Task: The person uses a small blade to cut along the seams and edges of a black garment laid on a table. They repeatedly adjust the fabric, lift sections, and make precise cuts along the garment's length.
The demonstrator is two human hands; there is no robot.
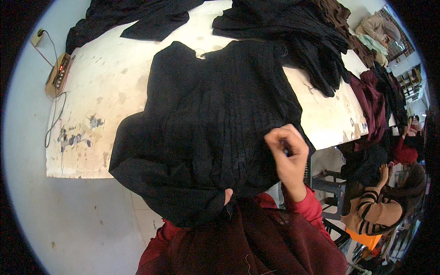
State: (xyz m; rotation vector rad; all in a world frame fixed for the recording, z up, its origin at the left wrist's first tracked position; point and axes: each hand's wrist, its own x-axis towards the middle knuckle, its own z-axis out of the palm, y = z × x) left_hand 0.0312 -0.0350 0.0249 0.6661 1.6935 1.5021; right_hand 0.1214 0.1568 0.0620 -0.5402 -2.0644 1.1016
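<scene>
A black garment (201, 110) with pleats running down its front lies over the table and hangs past its near edge toward me. Only a fingertip of my left hand (228, 196) shows, on top of the cloth near the garment's lower end; the other fingers are hidden under the fabric, which is gripped there. My right hand (289, 156) is above the garment's right side with its fingers curled closed. Something small and dark shows inside that hand, too little of it to name.
The white table (91, 133) has stains and worn patches. More black garments (288, 27) lie along its far side, and maroon cloth (369, 101) hangs at the right. A wooden power strip (58, 75) with a cable sits at the left. Another person (373, 208) works at the right.
</scene>
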